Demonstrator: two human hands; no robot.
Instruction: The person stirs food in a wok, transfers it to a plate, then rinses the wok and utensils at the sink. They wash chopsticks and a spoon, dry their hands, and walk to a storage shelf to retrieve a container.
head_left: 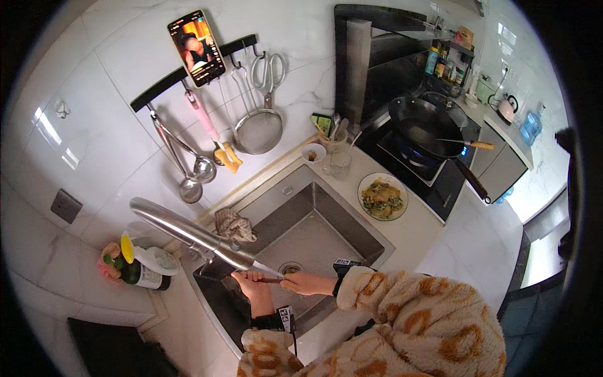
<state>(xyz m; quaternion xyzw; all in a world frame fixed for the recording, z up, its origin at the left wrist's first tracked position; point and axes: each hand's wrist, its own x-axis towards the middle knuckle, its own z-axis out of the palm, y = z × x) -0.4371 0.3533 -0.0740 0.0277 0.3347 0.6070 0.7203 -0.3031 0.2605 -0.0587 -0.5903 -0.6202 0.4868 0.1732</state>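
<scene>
Over the stainless steel sink (pixel 348 212), my left hand (pixel 254 286) and my right hand (pixel 306 283) face each other. A thin reddish-brown stick (pixel 270 280), possibly chopsticks, runs between them, and both hands have their fingers closed on it. Its ends are hidden inside the hands. The metal faucet (pixel 193 233) reaches over the sink just above them. From its spout a white stream of water (pixel 268 268) falls towards my right fingers. Behind the hands, the sink drain (pixel 290 268) is partly visible.
A crumpled cloth (pixel 234 225) lies on the sink's back rim. Bottles (pixel 150 268) stand left. On the right counter are a plate of food (pixel 382 196), a small bowl (pixel 313 153) and a glass (pixel 340 164). A wok (pixel 424 127) sits on the stove, its handle (pixel 472 180) projecting forward.
</scene>
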